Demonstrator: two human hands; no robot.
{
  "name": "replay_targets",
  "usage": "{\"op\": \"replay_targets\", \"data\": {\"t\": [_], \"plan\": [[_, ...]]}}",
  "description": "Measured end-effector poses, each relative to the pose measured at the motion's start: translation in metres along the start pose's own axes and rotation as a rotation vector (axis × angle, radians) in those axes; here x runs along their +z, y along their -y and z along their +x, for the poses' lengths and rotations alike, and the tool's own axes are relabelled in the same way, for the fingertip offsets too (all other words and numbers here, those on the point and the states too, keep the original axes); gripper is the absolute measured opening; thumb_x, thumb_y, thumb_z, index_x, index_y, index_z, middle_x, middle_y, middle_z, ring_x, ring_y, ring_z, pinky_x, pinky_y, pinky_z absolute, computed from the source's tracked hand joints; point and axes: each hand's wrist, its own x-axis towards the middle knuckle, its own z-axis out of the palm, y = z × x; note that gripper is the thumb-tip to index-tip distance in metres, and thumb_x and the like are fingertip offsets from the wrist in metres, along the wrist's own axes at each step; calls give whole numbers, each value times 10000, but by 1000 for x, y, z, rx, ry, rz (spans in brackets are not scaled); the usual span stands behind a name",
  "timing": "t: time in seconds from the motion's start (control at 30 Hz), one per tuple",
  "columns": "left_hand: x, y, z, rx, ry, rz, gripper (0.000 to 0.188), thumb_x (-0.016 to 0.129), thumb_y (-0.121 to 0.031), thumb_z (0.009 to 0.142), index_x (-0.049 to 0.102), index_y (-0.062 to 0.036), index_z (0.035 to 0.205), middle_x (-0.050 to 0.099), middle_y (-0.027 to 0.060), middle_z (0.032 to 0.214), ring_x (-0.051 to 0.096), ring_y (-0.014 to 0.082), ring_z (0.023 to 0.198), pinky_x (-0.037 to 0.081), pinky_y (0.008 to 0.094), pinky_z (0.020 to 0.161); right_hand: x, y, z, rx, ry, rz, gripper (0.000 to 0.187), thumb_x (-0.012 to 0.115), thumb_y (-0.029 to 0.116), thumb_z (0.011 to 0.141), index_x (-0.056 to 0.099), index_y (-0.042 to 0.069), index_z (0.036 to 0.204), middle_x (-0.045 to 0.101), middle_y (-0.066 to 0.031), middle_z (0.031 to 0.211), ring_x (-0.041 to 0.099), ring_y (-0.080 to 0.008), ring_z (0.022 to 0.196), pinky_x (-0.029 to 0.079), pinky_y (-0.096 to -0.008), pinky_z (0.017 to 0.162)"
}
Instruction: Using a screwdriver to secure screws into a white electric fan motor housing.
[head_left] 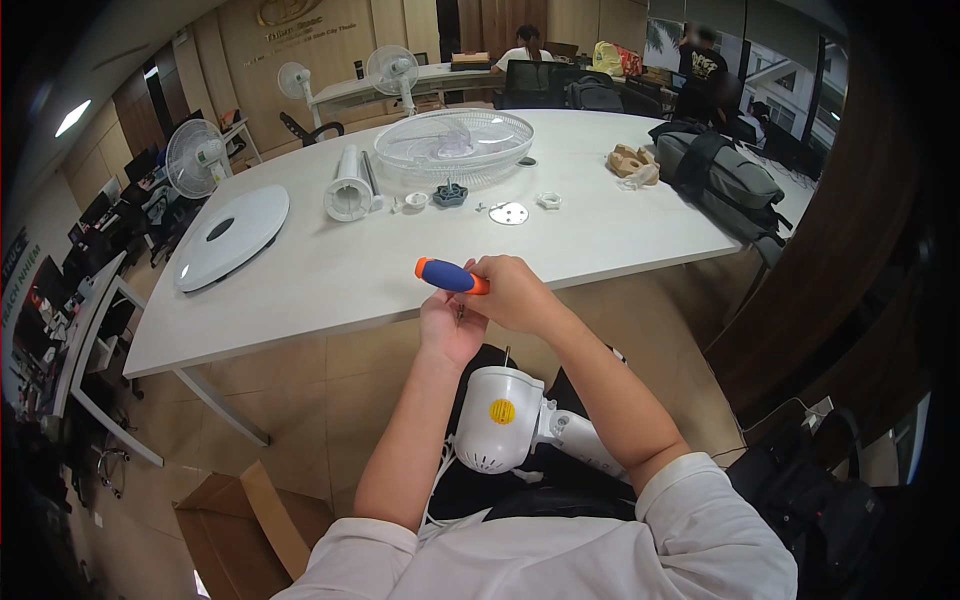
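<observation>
My right hand is closed round a screwdriver with a blue and orange handle, held over the table's front edge. Right below it, my left hand is closed too, its fingers up by the screwdriver's shank. What those fingers pinch, if anything, is hidden. On my lap rests a white fan motor housing with a round yellow sticker, a bare metal shaft at its front and a white neck to the right. Neither hand touches it.
The white table carries a round base, a white tube, a fan guard, a dark knob, a metal disc, a white nut and a grey backpack. A cardboard box stands on the floor.
</observation>
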Motion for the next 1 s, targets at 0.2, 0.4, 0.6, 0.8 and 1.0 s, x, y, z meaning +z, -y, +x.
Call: {"op": "replay_targets", "data": {"t": [0.2,0.4,0.6,0.8,1.0], "plan": [[-27,1,-7,-99,62,200,269,544,-217,1035,576,-10,1204,607,69,1100,645,164,999,577,307,915,-10,-2,-15,66,120,136,284,788,184,812,736,-48,966,704,-201,780,678,-283,697,533,-388,710],[-99,-33,-13,-413,166,486,321,580,-315,1033,600,-5,1117,443,-55,722,389,33,559,322,180,458,-30,-33,-47,141,166,58,261,760,180,861,718,-46,985,683,-101,747,583,-155,674,494,-331,681],[-131,-10,-9,-4,-62,1562,718,559,-637,952,750,55,974,714,140,795,676,236,713,543,368,702,-22,-114,-81,237,244,10,298,693,211,904,673,-53,1040,736,-101,800,655,-170,673,530,-333,652],[-130,8,-12,-162,31,1729,943,448,-802,916,749,91,943,724,295,1006,681,362,1056,481,397,988,1,-138,-119,672,431,421,376,672,276,936,609,-52,1107,706,-66,811,503,-89,501,422,-279,423],[-136,18,-27,-166,188,1520,938,393,-802,936,721,72,1026,715,221,1022,661,261,977,480,357,936,12,-129,-135,759,461,614,298,670,273,966,594,-12,1005,499,25,708,418,-64,478,399,-254,431]]}}
